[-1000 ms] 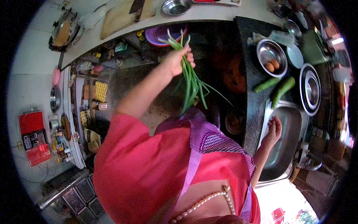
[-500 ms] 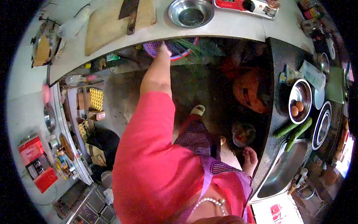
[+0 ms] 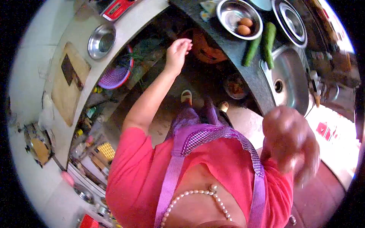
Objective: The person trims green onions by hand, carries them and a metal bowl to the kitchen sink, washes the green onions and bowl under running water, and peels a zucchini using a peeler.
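Note:
My left hand point(image 3: 178, 55) is stretched over the dark floor beside the black counter, fingers loosely bent and slightly apart, with nothing visible in them. My right hand point(image 3: 292, 142) is raised close to the camera near the sink and smeared by motion; what it holds, if anything, cannot be made out. Green stalks point(image 3: 137, 59) lie dimly visible at the purple basket point(image 3: 114, 77) under the white counter. Two cucumbers point(image 3: 268, 43) point(image 3: 251, 51) lie beside the sink point(image 3: 291, 72). Two brown eggs point(image 3: 244, 27) rest in a metal bowl point(image 3: 228, 19).
On the white counter point(image 3: 89, 72) are a cutting board point(image 3: 62, 95), a cleaver point(image 3: 68, 70) and a metal bowl point(image 3: 102, 41). Nested metal basins point(image 3: 292, 22) stand behind the sink. An orange container point(image 3: 207, 49) and a basin point(image 3: 235, 86) are below the black counter.
My left hand has let go of the green stalks at the basket and moved away from it to the right. My right hand has come up close to the camera. The view has turned.

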Tool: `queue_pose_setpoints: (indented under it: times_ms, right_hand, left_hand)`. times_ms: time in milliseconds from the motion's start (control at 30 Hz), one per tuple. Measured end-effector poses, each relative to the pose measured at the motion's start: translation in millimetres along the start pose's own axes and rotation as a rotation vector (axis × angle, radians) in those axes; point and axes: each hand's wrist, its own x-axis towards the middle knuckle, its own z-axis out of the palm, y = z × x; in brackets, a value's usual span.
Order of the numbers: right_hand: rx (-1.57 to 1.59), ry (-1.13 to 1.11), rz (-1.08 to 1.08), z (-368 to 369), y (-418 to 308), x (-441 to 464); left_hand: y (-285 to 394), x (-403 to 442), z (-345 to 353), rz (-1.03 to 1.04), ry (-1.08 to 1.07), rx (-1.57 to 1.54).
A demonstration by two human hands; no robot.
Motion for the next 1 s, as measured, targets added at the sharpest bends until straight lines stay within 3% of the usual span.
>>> queue_pose_setpoints:
  times_ms: [100, 200, 267, 333, 433, 567, 667, 733, 800, 833, 867, 900, 933, 1000]
  right_hand:
    - [0.109, -0.215, -0.132, 14, -39, 19]
    - [0.117, -0.412, -0.225, -19, -66, 18]
    - [0.141, -0.531, -0.234, -47, -91, 9]
    - [0.122, -0.492, -0.301, -65, -112, -2]
    - [0.071, -0.361, -0.405, -93, -145, -26]
    - [0.05, -0.417, -0.368, -132, -189, -44]
    - [-0.017, -0.377, -0.392, -170, -195, -63]
    - [-0.364, -0.061, -0.23, -187, -189, -92]
    - [-0.399, -0.076, 0.249, -239, -184, -111]
    - [-0.117, 0.112, 0.453, -259, -160, -123]
    - [-0.3, 0.218, 0.694, -283, -135, -131]
    - [-0.86, 0.188, 0.913, -310, -100, -150]
    - [-1.437, -0.193, 0.744, -332, -91, -180]
    - [-1.467, 0.042, 0.809, -323, -81, -182]
  left_hand:
    - [31, 12, 71, 0.196, -0.227, 0.132]
    - [20, 7, 143, 0.164, -0.411, 0.236]
    - [1, 1, 196, 0.229, -0.379, 0.371]
    - [-18, -2, 229, 0.485, -0.218, 0.614]
    - [-30, -2, 260, 0.501, -0.036, 0.808]
    - [-36, 0, 278, 0.355, 0.117, 1.064]
    - [-50, 15, 273, 0.466, 0.209, 1.078]
    - [-40, 13, 275, 0.4, 0.11, 1.022]
    - [-33, 8, 277, 0.283, 0.082, 1.047]
    - [-34, 1, 275, 0.264, 0.101, 1.022]
    - [-39, -7, 275, 0.244, 0.123, 0.997]
    - [-47, -17, 270, 0.17, 0.074, 0.825]
    - [-50, -30, 262, 0.117, 0.025, 0.643]
    - [-30, -71, 242, -0.054, -0.102, 0.306]
